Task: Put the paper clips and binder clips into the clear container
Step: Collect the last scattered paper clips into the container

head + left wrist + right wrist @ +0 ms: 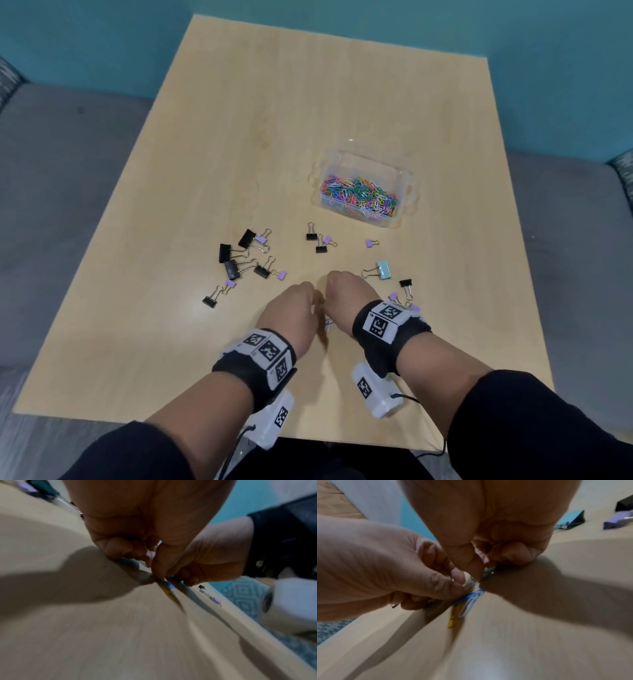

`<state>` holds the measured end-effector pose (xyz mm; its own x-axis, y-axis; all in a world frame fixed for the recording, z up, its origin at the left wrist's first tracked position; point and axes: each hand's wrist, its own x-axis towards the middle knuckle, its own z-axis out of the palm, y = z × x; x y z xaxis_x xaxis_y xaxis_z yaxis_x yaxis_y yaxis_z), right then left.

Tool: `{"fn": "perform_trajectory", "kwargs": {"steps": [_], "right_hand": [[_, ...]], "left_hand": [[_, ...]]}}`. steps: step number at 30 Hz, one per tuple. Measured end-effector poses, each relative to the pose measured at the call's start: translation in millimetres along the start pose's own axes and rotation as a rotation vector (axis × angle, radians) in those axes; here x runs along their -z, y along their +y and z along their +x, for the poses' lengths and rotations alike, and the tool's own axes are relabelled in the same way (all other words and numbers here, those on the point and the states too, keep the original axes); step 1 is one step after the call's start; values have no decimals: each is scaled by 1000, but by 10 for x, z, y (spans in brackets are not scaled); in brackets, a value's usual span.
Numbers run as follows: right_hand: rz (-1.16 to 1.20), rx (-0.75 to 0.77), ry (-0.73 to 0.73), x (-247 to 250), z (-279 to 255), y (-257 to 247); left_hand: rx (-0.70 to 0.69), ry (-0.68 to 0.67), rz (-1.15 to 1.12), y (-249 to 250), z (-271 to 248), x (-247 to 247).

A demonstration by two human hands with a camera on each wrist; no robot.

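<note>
Head view: left hand (291, 310) and right hand (346, 298) meet knuckle to knuckle on table (239, 137), likely herding last loose clips. Clear container (363, 188) ahead holds paper clips; binder clips (246, 257) scattered between.
Left wrist: fingers curled, pinching blurred clips (169, 588).
Right wrist: right fingers curled, contents unclear; left pinches blue, white, yellow clips (465, 604) against tabletop.

We see the clear container (407, 192) upright on the table, holding many coloured paper clips (359, 198); black, purple and blue binder clips (246, 255) lie scattered before it, with loose yellow, blue, white paper clips (465, 605)
</note>
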<state>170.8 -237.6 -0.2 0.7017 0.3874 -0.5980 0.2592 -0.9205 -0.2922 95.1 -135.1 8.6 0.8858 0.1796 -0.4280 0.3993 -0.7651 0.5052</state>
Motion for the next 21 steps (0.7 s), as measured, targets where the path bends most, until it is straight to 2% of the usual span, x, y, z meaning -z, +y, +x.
{"fn": "perform_trajectory", "kwargs": {"steps": [4, 7, 9, 11, 15, 17, 19, 21], "right_hand": [[8, 59, 68, -51, -63, 155], [-25, 116, 107, -49, -139, 209], [75, 106, 125, -44, -204, 261], [347, 5, 135, -27, -263, 346], [1314, -229, 50, 29, -397, 514], [1647, -310, -28, 63, -483, 558], [1722, -334, -97, 74, -513, 562], [1570, -338, -98, 61, -481, 522]], "left_hand": [[-76, -56, 133, 53, 57, -45], [-84, -97, 213, 70, 81, -60], [-101, -99, 262, 55, 83, -82], [-122, -96, 285, 17, 67, -95], [-236, -127, 382, -21, 23, -90], [-260, -142, 401, -15, 8, -84], [-258, -139, 414, 1, -14, -84], [-253, -130, 414, 21, -36, -84]]}}
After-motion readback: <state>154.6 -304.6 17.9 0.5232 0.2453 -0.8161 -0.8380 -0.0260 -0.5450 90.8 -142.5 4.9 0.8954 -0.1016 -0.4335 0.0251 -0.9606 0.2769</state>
